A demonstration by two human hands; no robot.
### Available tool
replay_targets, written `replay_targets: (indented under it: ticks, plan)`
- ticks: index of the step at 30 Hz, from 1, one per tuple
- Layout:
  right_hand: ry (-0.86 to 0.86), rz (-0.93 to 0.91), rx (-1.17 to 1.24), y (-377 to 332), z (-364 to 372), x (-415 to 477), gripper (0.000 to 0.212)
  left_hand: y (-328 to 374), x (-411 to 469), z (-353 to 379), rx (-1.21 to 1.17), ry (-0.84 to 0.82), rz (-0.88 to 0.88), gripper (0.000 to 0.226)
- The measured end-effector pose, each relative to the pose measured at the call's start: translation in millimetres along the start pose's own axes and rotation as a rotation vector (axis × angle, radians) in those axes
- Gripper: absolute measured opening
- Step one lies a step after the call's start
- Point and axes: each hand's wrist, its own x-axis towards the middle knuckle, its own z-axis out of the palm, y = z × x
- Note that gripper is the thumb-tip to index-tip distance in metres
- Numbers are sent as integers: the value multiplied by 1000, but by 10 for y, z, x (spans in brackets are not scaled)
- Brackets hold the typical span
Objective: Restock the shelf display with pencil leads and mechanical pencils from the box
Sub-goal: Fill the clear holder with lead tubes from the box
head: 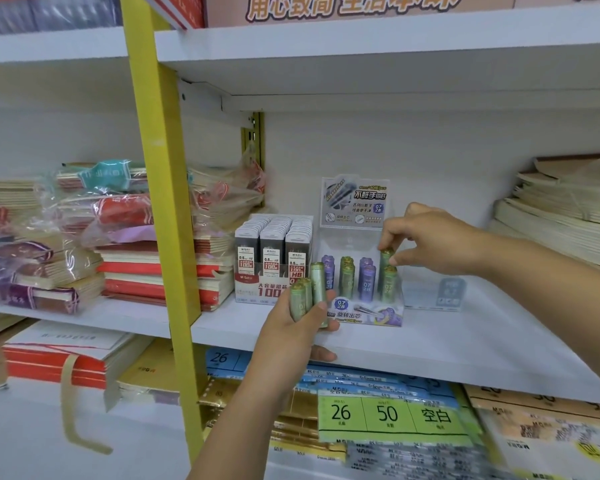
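Head view: the right hand [430, 237] pinches the cap of a green lead tube [386, 259] standing in the display tray [368, 315]. Left of that pinch, the left hand [291, 327] clasps spare tubes [317, 282]. The tubes look light, rigid and probably slick, so the cap is the best place to hold them.

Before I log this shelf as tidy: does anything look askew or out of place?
Yes. Beside the yellow post, the bagged notebooks lie in a loose, tilted heap, plastic crumpled. The tubes in the tray stand upright.
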Motion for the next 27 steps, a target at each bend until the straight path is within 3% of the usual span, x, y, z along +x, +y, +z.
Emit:
replay_targets:
  ticks: [6,8,11,15,22,25,27]
  plan:
    - [-37,22,-145,-29,32,-3,12,23,-9,-7,-21,17,-29,18]
    - [63,-15,-127,-93,8,-37,18,56,-32,-12,-46,10,-35,18]
    - [221,11,204,-370,22,-215,20,116,-69,-17,-70,-33,-24,21]
    - [133,16,680,-820,246,-424,26,149,-100,27,-73,-96,8,17]
    - [271,119,921,-817,170,-304,25,127,-45,8,-35,-39,46,22]
    - [420,147,807,-639,-37,-77,23,93,1,-47,57,15,69,12]
    - [398,161,641,-557,-90,81,22,75,28,-73,65,35,90,8]
